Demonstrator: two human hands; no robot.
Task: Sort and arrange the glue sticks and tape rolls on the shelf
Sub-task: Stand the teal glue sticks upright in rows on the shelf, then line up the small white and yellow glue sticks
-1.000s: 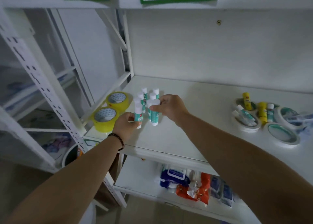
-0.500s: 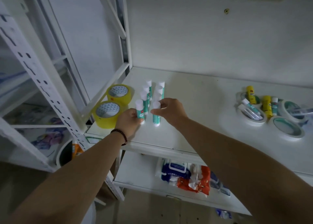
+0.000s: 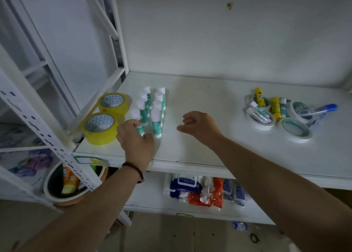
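White shelf carries two upright rows of teal glue sticks beside yellow tape rolls; left hand pinches the nearest stick, right hand hangs loosely curled, holding nothing; a nudge could topple the closely packed rows.

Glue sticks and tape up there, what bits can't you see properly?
Head view only:
- Front-left glue stick: its lower part is hidden by the left hand gripping it.
- Glue stick labels: too small and blurred to read.
- Mixed pile of white tape rolls, yellow and teal sticks: overlapping, so no exact count.
- Lower shelf packets: partly hidden by the shelf edge.
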